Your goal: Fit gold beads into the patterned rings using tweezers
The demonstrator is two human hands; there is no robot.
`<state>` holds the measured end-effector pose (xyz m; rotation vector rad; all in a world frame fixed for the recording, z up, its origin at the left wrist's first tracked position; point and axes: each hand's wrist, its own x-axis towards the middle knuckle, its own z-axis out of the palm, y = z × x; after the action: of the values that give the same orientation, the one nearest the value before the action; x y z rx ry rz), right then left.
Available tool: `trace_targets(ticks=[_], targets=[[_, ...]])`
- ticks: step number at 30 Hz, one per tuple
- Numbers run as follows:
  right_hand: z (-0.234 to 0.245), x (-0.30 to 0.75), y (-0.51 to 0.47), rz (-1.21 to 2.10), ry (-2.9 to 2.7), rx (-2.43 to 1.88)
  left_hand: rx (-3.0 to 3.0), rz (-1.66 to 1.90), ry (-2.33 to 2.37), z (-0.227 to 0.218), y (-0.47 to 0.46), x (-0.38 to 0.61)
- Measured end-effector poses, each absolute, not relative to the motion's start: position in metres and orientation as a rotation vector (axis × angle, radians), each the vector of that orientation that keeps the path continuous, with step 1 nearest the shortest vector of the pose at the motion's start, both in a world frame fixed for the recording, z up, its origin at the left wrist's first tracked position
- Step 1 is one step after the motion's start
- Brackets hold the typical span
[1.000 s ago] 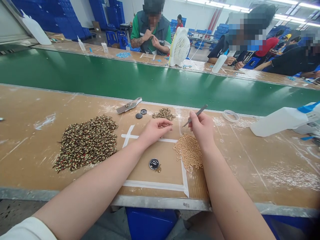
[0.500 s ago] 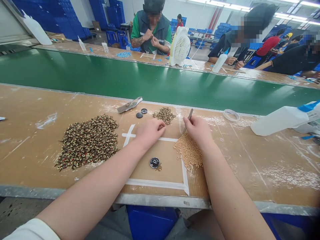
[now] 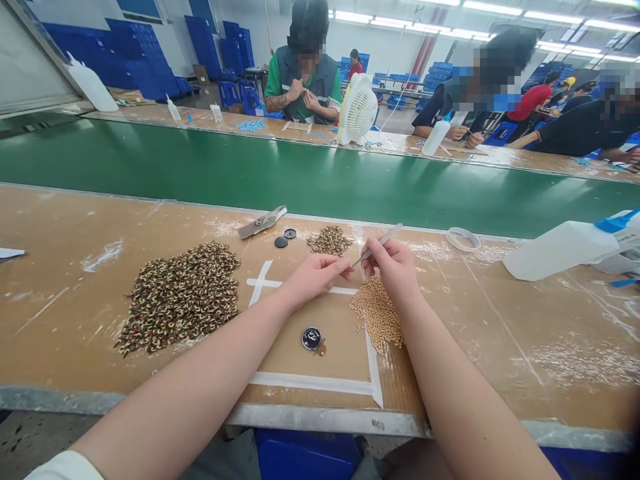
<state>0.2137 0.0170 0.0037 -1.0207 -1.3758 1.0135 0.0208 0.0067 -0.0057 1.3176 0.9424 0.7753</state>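
Note:
In my right hand [image 3: 393, 265] is a pair of metal tweezers [image 3: 387, 237], held like a pen with its tips pointing left. The tips meet the fingertips of my left hand [image 3: 319, 275], which are pinched; whatever they hold is too small to make out. Below the right hand lies a heap of small beige beads [image 3: 377, 310]. Just beyond the left hand is a small pile of mottled pieces [image 3: 329, 239]. A round black dish [image 3: 311, 339] with shiny dark contents sits nearer me, inside a white tape outline [image 3: 315, 382].
A large heap of dark, cream and red curved pieces [image 3: 183, 297] lies left. Two black discs [image 3: 281, 242] and a creased strip [image 3: 263, 223] are behind. A tape roll [image 3: 463, 240] and white bottle [image 3: 555, 252] stand right. Across the green belt [image 3: 225, 167], people work beside a fan [image 3: 358, 110].
My right hand has lifted the tweezers away from the bead heap and tilted them left to my left fingertips. My left hand has shifted right towards them. The camera view has tipped slightly up.

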Motion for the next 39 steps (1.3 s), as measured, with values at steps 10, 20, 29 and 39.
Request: trace_targets(ticks=[10,20,29,39], targets=[[0.007,0.207,0.010,0.999,-1.388,-0.953,1.031,0.682,0.749,-0.003,0.004,0.019],[0.003,0.204,0.007,0.869,-1.323,-0.910,0.872,0.696,0.727,-0.005,0.007,0.018],[-0.001,0.202,0.007,0.847,-1.349,-0.857,0.868,0.744,0.728,-0.005,0.006,0.019],[0.002,0.206,-0.003,0.504,-1.621,-0.804,0.827,0.759,0.743,-0.005,0.006,0.019]])
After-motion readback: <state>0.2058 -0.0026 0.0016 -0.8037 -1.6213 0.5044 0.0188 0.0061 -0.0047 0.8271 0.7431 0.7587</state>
